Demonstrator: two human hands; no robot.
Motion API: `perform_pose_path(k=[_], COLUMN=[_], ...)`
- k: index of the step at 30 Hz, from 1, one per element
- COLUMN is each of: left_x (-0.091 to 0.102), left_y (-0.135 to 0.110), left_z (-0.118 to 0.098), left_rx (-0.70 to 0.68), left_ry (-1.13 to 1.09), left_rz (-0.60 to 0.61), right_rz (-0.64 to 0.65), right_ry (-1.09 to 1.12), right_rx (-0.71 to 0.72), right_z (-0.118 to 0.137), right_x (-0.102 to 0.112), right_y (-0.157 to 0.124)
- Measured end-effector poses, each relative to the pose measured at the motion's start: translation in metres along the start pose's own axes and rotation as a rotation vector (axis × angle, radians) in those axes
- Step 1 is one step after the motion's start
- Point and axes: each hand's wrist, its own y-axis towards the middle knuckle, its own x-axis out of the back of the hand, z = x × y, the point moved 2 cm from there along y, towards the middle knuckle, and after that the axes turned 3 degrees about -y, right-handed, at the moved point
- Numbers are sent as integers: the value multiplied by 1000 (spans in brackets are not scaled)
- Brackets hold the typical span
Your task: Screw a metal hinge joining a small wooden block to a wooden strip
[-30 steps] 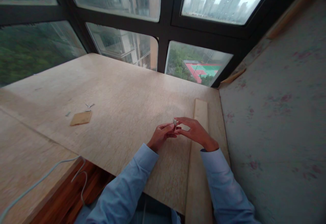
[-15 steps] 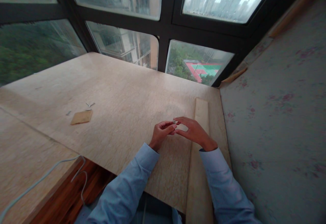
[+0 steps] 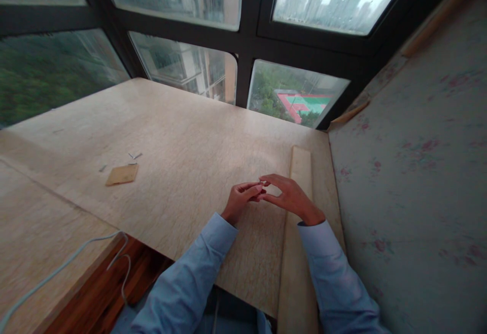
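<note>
Above the stone-patterned tabletop, my left hand (image 3: 240, 200) is closed in a pinch, thumb against fingers. What it holds is tiny and mostly covered by the fingertips; I cannot make out its kind. My right hand (image 3: 291, 197) curves in from the other side, thumb and forefinger bent in a C shape, with their tips meeting the left fingertips around the same spot. Off to the left lie a tan square piece (image 3: 122, 175), flat on the surface, and several thin metal bits (image 3: 134, 156) that look like screws or nails.
A long pale board (image 3: 300, 172) lies along the right side under my right wrist, near the flowered wall (image 3: 403, 192). Dark-framed windows border the tabletop (image 3: 190, 136) at the back. A light cable (image 3: 68, 260) runs over the lower left edge, above reddish wood (image 3: 102, 288).
My fingers have shifted slightly. A small metallic glint that showed between the fingertips is now almost hidden. Everything on the tabletop stays in place.
</note>
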Motion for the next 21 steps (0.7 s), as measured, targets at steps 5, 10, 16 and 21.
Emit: perform_pose_path(k=[5, 10, 16, 21], left_x=[1, 2, 2, 3], left_y=[0, -1, -1, 0], left_z=[1, 1, 0, -1], left_rx=[42, 63, 81, 70], left_ry=[-61, -117, -144, -169], left_rz=[41, 80, 96, 78], right_rz=[-7, -10, -10, -21], right_ry=[2, 38, 46, 56], right_rx=[9, 13, 11, 1], right_z=[-1, 2, 2, -2], right_x=[0, 2, 3, 1], right_y=[-1, 0, 0, -2])
